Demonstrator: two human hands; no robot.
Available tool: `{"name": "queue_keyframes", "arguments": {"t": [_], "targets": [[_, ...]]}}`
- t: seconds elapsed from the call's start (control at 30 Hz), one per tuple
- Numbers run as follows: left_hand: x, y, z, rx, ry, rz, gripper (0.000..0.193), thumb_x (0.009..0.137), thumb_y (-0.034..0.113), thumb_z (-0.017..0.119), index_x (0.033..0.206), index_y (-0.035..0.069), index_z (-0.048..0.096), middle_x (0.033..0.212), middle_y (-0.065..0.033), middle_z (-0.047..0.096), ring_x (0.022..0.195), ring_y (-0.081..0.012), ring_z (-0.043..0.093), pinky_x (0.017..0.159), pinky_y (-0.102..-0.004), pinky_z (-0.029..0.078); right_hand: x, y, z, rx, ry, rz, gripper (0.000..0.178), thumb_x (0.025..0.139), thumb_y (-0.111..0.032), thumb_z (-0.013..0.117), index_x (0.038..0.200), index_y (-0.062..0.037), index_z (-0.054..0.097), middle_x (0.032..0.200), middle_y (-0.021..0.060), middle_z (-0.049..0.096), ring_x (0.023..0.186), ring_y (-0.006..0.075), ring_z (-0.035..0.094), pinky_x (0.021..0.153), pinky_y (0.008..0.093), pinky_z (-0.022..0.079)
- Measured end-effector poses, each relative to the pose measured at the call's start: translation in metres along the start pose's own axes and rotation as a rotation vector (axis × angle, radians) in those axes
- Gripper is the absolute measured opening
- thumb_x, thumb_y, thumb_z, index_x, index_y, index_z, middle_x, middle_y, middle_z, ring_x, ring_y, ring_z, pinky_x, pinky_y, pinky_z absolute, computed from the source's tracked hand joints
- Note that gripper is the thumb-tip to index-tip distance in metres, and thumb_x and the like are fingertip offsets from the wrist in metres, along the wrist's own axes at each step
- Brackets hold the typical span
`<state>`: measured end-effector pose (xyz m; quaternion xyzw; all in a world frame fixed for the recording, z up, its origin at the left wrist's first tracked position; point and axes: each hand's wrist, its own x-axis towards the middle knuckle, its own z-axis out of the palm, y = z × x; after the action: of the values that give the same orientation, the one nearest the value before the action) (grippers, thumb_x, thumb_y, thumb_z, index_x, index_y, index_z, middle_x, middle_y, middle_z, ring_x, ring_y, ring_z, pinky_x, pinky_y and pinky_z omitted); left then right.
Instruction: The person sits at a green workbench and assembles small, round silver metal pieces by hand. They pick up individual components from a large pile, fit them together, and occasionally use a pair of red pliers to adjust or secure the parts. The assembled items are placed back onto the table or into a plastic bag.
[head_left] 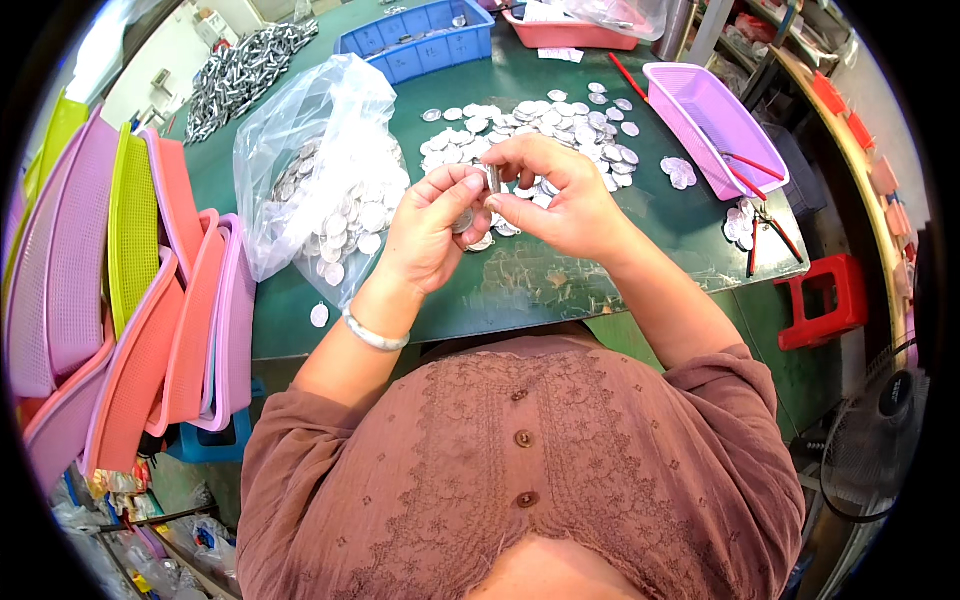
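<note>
My left hand [432,222] is closed, with a round silver medallion [463,221] in its curled fingers. Close against it, my right hand [560,195] pinches a silver metal piece [493,178] seen edge-on, perhaps several medallions stacked; the fingers partly hide it. Both hands are raised over the near side of a loose pile of silver oval medallions [570,125]. To the left of the hands, a clear plastic bag [300,110] lies open with many more medallions [345,215] in it. A single medallion [319,315] rests near the table's front edge.
On the green table [600,285] stand a purple basket [690,110], a blue bin [430,40] and a red tray [580,33]. Red-handled pliers [770,235] lie at the right corner. Metal parts [245,75] are heaped far left. Nested baskets [130,260] crowd the left; a red stool [825,300] stands right.
</note>
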<state>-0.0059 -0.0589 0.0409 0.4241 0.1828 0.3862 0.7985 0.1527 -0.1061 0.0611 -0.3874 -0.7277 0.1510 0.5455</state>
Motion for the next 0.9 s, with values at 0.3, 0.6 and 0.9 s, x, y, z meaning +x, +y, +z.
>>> {"name": "queue_keyframes", "arguments": {"t": [0.3,0.6,0.9], "targets": [[-0.029,0.011,0.014,0.135,-0.002,0.080,0.007,0.082,0.007,0.053,0.085,0.004,0.058,0.071,-0.0027,0.055,0.055,-0.0093,0.048,0.046,-0.0197,0.034,-0.005,-0.019,0.004,-0.053,0.010,-0.077,0.028,0.066,-0.003,0.063,0.093,-0.0022,0.056,0.083,0.0059,0.054,0.065,0.0128,0.052,0.057,0.0238,0.044],[-0.040,0.017,0.010,0.157,0.032,0.100,0.007,0.081,0.007,0.054,0.085,0.004,0.058,0.071,-0.0026,0.056,0.055,-0.0095,0.049,0.046,-0.0199,0.034,-0.005,-0.030,0.013,-0.087,0.010,-0.108,0.027,0.068,-0.001,0.063,0.094,0.0002,0.056,0.087,0.0075,0.054,0.069,0.0141,0.054,0.060,0.0242,0.046],[-0.040,0.016,0.008,0.179,0.032,0.103,0.007,0.081,0.010,0.055,0.081,0.004,0.059,0.070,-0.0022,0.055,0.054,-0.0098,0.048,0.045,-0.0204,0.033,-0.008,-0.031,0.016,-0.134,0.025,-0.078,0.028,0.067,-0.003,0.065,0.093,-0.0008,0.056,0.087,0.0080,0.054,0.071,0.0168,0.055,0.060,0.0248,0.047]]}}
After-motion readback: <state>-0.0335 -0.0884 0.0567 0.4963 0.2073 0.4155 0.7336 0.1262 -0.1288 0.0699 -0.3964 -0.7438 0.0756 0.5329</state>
